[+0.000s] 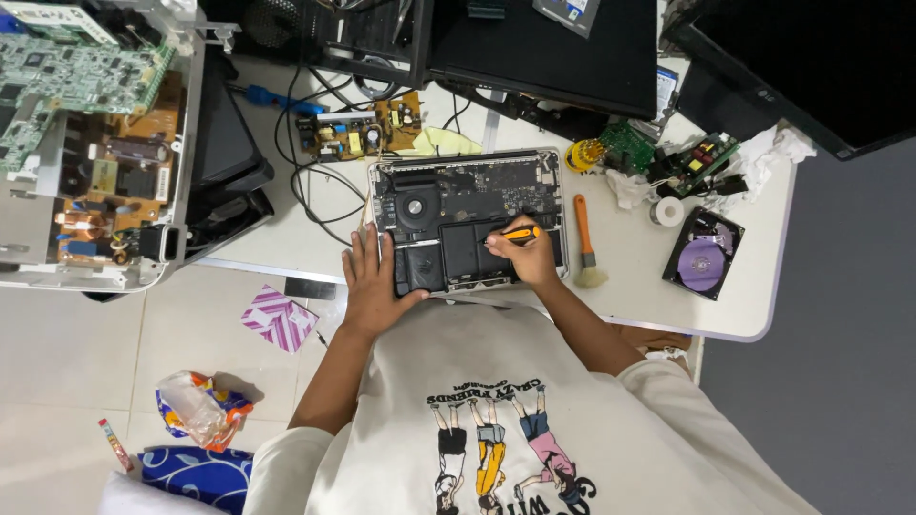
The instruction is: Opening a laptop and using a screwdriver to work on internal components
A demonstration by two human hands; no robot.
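At the desk's (668,315) near edge, an opened laptop (468,217) lies bottom-up; the left hand (374,278) presses flat on its near-left corner while the right hand (523,256) grips an orange screwdriver (521,233) over the batteries, a brush (585,246) just beside.

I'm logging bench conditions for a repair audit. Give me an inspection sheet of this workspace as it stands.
Surface: white table, crowded.
Job's things: opened laptop, internals exposed; orange screwdriver over them.
Clutter: brush, hard drive, tape roll, loose circuit boards, crumpled tissue.
Grips: left hand flat on the laptop's corner; right hand holds the screwdriver.
Cables: black leads looped left of the laptop.
Surroundings: opened machine at left; wrappers on tiled floor.
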